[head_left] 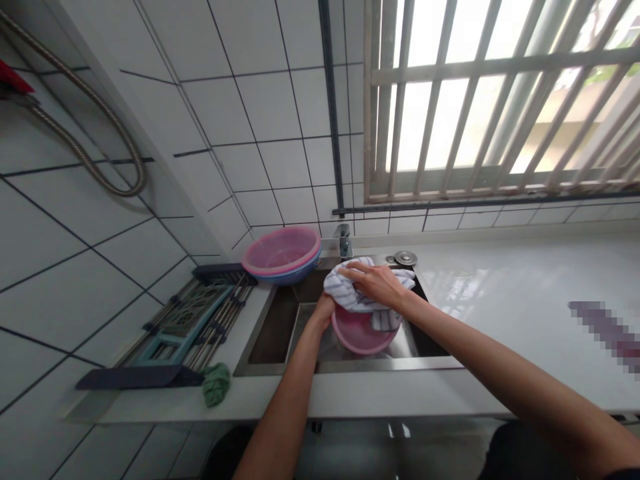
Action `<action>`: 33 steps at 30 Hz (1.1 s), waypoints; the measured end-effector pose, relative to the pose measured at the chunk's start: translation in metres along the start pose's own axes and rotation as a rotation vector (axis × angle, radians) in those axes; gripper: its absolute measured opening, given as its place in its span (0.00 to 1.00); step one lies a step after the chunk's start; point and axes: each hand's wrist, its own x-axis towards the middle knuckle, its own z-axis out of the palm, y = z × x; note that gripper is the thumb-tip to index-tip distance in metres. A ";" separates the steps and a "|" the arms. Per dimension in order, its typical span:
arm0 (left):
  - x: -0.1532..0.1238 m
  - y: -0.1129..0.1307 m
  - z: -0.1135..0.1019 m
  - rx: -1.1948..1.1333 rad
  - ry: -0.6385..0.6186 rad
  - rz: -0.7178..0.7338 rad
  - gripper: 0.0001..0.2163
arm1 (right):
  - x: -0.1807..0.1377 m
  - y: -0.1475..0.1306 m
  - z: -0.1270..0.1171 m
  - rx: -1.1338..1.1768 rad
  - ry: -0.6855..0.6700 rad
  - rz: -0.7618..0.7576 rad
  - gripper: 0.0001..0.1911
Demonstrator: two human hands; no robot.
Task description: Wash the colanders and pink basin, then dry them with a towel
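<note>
A white striped cloth (pixel 345 293) is bunched up over a pink basin (pixel 363 340) inside the sink, one end hanging down into the basin. My right hand (pixel 379 283) lies across the top of the cloth with its fingers curled into it. At the cloth's left lower edge is my left hand (pixel 326 308), gripping the bunched fabric; most of its fingers are hidden behind it. The chrome faucet (pixel 344 240) stands just behind the cloth.
Stacked pink and blue basins (pixel 283 253) rest at the sink's (pixel 270 333) back left corner. Left of it lie a folding rack (pixel 185 327) and a crumpled green cloth (pixel 217 385). A drain strainer (pixel 405 258) sits behind the sink, and a white counter (pixel 500 300) extends right.
</note>
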 end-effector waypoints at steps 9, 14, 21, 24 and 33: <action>-0.011 0.018 -0.004 0.178 -0.185 -0.001 0.28 | 0.006 0.038 -0.005 -0.059 -0.073 0.100 0.21; -0.010 0.030 -0.011 0.171 -0.224 0.064 0.35 | -0.019 0.085 -0.001 0.065 -0.096 0.306 0.20; -0.013 0.034 -0.011 0.282 -0.218 0.126 0.38 | -0.055 0.071 -0.020 0.177 0.185 0.296 0.13; -0.012 0.034 -0.015 0.341 -0.076 0.013 0.43 | -0.078 0.048 -0.042 0.031 0.337 0.418 0.12; -0.017 0.028 0.006 -0.131 -0.438 -0.417 0.35 | -0.097 -0.028 -0.022 -0.018 0.053 0.417 0.18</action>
